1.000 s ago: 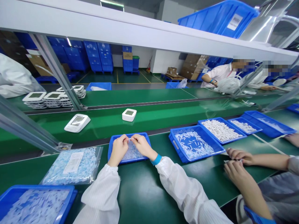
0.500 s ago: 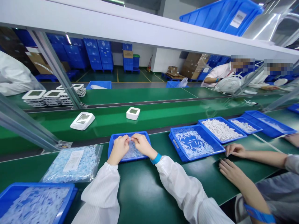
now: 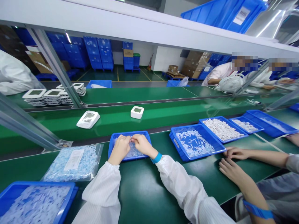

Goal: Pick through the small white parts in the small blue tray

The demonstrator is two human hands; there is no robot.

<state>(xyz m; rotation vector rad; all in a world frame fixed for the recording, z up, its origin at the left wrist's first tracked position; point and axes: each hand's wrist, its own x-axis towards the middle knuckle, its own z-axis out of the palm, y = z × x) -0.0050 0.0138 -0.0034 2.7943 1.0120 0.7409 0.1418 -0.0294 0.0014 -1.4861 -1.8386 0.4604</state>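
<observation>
Both of my hands meet over a small blue tray (image 3: 146,135) that holds small pale translucent pieces (image 3: 133,151). My left hand (image 3: 121,147) has its fingers pinched together at the tray's middle. Facing it, my right hand (image 3: 141,144) is pinched too, and the fingertips of the two hands nearly touch. Whatever lies between the fingertips is too small and too covered to make out. A blue wristband (image 3: 156,157) circles my right wrist.
White devices with grey screens (image 3: 88,119) (image 3: 137,112) lie on the green conveyor (image 3: 112,118). Left of me are a bag of light-blue pieces (image 3: 73,163) and a blue tray (image 3: 70,189). Rightward stand more part trays (image 3: 173,137) and a co-worker's hands (image 3: 233,169).
The two white devices on the conveyor have shifted to the right. My hands stay pinched over the tray with hardly any movement. The co-worker's hands have come closer together.
</observation>
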